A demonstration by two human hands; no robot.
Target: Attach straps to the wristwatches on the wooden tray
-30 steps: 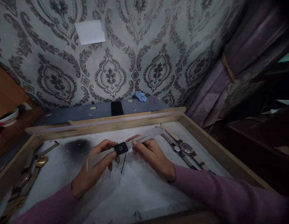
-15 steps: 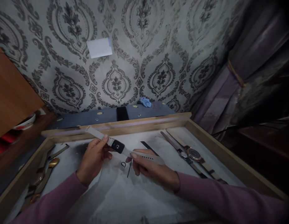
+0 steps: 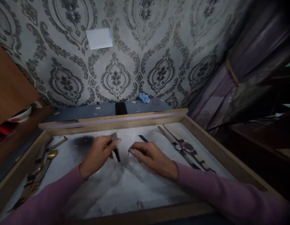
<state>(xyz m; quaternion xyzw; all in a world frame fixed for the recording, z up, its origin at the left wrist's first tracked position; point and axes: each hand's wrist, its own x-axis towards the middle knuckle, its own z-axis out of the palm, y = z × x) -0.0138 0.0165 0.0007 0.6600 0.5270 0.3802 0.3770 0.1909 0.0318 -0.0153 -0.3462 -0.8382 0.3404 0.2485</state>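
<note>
Near the middle of the wooden tray (image 3: 135, 123), my left hand (image 3: 100, 152) pinches a light-strapped smartwatch (image 3: 117, 153), which hangs down blurred, its dark face turned edge-on. To its right, my right hand (image 3: 152, 157) has its thumb and fingers closed on a thin dark stick, whose end shows below the fingertips. A dark flat strip (image 3: 143, 138) lies just behind my right hand. Two wristwatches (image 3: 187, 147) lie at the right of the tray, side by side. Several more watches (image 3: 51, 154) lie along its left side.
Behind the tray, a black phone-like object (image 3: 120, 108) and a crumpled blue cloth (image 3: 144, 98) rest on a blue surface. A wooden cabinet (image 3: 11, 84) stands at left, a tied purple curtain (image 3: 215, 97) at right. White paper (image 3: 99, 38) is on the wall.
The smartwatch has swung from lying stretched between both hands to hanging from my left hand. My right hand has let go of its strap. The view has tilted slightly down.
</note>
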